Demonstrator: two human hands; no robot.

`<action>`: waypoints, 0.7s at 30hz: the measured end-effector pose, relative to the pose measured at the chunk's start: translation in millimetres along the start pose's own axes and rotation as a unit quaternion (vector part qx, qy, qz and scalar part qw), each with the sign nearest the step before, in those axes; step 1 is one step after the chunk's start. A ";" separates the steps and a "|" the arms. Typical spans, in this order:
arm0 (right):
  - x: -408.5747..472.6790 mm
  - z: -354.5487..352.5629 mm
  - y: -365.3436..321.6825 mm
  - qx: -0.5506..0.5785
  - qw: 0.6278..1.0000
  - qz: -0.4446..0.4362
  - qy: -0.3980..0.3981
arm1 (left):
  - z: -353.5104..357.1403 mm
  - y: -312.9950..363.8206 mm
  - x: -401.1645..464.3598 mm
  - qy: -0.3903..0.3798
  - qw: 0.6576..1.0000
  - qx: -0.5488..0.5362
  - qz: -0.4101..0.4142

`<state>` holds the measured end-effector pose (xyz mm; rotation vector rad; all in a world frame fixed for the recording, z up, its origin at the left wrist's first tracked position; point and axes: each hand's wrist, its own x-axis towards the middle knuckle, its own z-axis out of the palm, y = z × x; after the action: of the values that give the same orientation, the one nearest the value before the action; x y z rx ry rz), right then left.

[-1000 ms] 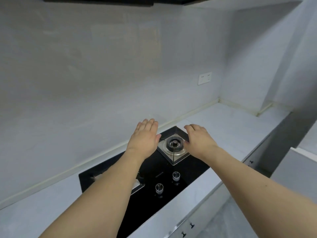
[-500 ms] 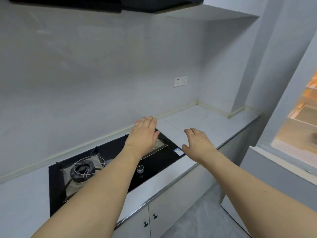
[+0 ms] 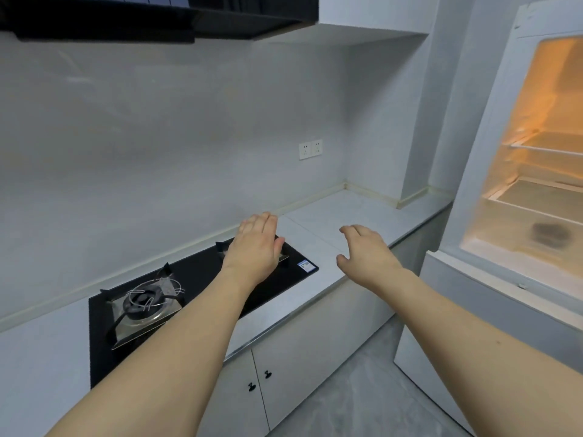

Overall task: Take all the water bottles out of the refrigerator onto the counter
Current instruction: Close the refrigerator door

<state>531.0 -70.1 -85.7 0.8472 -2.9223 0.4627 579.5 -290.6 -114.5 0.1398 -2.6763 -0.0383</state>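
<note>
My left hand (image 3: 255,247) is stretched out flat above the right end of the black gas hob (image 3: 202,279), fingers together and holding nothing. My right hand (image 3: 367,253) hovers over the pale counter (image 3: 347,209) with its fingers slightly curled and apart, also holding nothing. At the right stands a white refrigerator (image 3: 473,197) with its lit, orange-toned inside showing: shelves (image 3: 542,149) and a drawer. I see no water bottle in the part of the fridge that shows, and none on the counter.
A burner (image 3: 146,302) sits on the left half of the hob. A black range hood (image 3: 157,17) hangs above. A double wall socket (image 3: 310,149) is on the back wall. White cupboard doors (image 3: 284,373) run below the counter, grey floor beside them.
My view has swung to the right: the hob slid left and the open refrigerator came into sight. Both hands stayed stretched out in front and hold nothing.
</note>
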 end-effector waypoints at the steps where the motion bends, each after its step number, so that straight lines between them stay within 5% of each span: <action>1: -12.0 -3.4 8.8 0.002 1.000 -0.006 -0.002 | -2.7 13.7 -8.6 0.004 1.000 -0.002 -0.006; 21: -170.4 -86.8 126.7 0.013 0.999 -0.004 0.034 | -47.2 200.8 -92.5 0.002 1.000 -0.021 -0.010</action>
<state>606.0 145.3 -61.4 0.8297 -2.8563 0.5205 664.3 -81.4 -103.1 0.1520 -2.6689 -0.1007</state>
